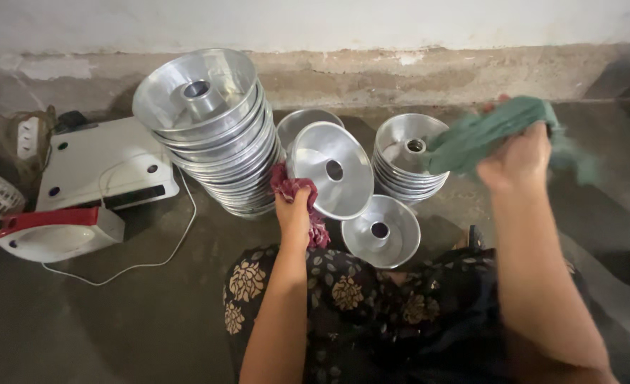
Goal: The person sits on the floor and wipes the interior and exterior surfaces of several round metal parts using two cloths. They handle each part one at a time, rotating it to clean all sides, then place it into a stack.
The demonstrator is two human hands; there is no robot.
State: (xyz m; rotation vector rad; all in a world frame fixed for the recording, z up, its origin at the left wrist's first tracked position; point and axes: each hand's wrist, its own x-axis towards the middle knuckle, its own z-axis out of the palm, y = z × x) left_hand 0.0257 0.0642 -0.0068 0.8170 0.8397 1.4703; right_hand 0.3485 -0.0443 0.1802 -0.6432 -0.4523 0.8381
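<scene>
The left hand (pixel 295 213) grips a red rag (pixel 295 190) against the tilted ring pan (pixel 338 178) just beside it, while the right hand (pixel 518 160), well apart, clutches a green cloth (pixel 486 135).

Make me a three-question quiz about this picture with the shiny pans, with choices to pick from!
1. Where is the tall leaning stack of pans?
A. Left of the pan being held
B. On the person's lap
C. On top of the white appliance

2. What colour is the cloth in the right hand?
A. Yellow
B. Green
C. White

3. How is the pan at the left hand?
A. Flat on the floor
B. Upside down on a stack
C. Tipped on edge, hollow side showing

Answers:
1 A, the stack stands on the floor left of it.
2 B, the raised cloth is green.
3 C, it is tilted up, held through a red cloth.
</scene>
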